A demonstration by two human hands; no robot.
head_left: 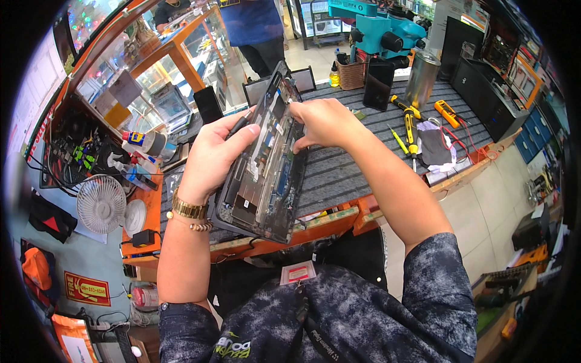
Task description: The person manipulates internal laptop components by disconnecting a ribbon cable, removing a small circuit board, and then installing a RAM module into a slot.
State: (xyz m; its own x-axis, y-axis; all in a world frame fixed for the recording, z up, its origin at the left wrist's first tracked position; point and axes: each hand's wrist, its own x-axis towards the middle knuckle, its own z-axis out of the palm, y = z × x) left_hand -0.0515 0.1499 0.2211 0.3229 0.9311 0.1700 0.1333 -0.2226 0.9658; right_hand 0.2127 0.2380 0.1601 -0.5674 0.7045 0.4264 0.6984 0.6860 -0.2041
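An opened laptop body (279, 175) is tilted up on its edge above the work mat, its inner boards and metal plates showing. My left hand (213, 151) is closed around its left side, thumb over the top edge. Between that thumb and the fingers sticks out a slim dark rod (238, 125), perhaps a screwdriver handle. On the opposite side, my right hand (327, 124) grips the laptop's upper right part, with fingers bent over its edge and thumb lower down. Those fingertips are partly hidden against the laptop's inside.
The ribbed grey mat (339, 172) covers the bench. To the right lie a yellow-black screwdriver (410, 132), a green pen-like tool (397, 139), a multimeter (446, 113) and a dark cloth (436, 147). Behind stand a phone (378, 85), a metal can (422, 78) and a teal microscope (387, 33). A fan (101, 204) is left.
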